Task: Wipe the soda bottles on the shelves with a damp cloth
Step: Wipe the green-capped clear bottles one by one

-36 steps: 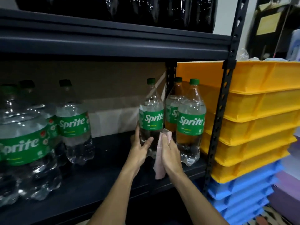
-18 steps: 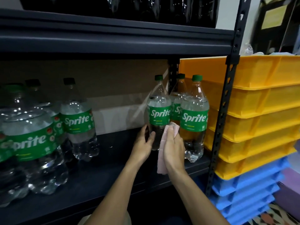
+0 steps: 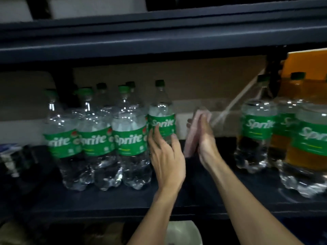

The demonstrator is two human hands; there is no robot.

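Mid-task, by my read. Your L hand [image 3: 166,156] is on the Sprite bottle [image 3: 161,121] at the right end of the left cluster [image 3: 99,138]; fingers fairly straight, touching it at the label's lower edge w/ thumb on the other side, not curled round it. Your R hand [image 3: 207,140] grips the pink cloth [image 3: 192,137], upright in the gap btw the two bottle groups; it's near that bottle but apart from it; so the cloth touches no bottle right now, and the wipe on this one is not yet begun. All bottles stand upright on the dark shelf [image 3: 194,197]; the right-side bottles [image 3: 256,131] sit well apart from both hands. Can't tell thru glare and blur which bottles are already clean; no wet streaks show. Left to do, prob: this bottle, then the rest of the left cluster beside and behind it; upper shelf [image 3: 159,38] too dark to judge.
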